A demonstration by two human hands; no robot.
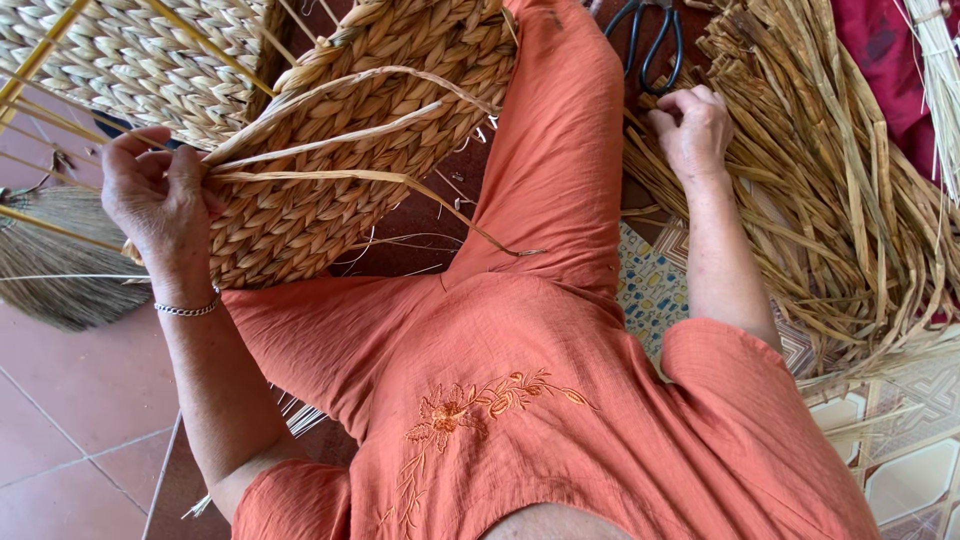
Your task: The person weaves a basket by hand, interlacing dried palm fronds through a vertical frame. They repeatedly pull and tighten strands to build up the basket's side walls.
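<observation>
At left, fingers point(150, 165) curl around the woven basket point(330, 150) edge.

A tan braided basket point(330, 150) is resting against orange clothing point(520, 400) embroidered with an orange flower, while straw-yellow reeds point(830, 200) are lying over a patterned mat point(650, 290) and black scissors point(650, 40) beside reddish-brown floor tiles point(70, 400).

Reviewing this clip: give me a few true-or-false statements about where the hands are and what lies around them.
1. The left hand grips the edge of the woven basket. True.
2. The right hand holds the scissors. False: it reaches into the pile of dried straw; the scissors lie apart.
3. A bracelet is on the left wrist. True.
4. The basket is plastic. False: it is braided plant fibre.
</observation>
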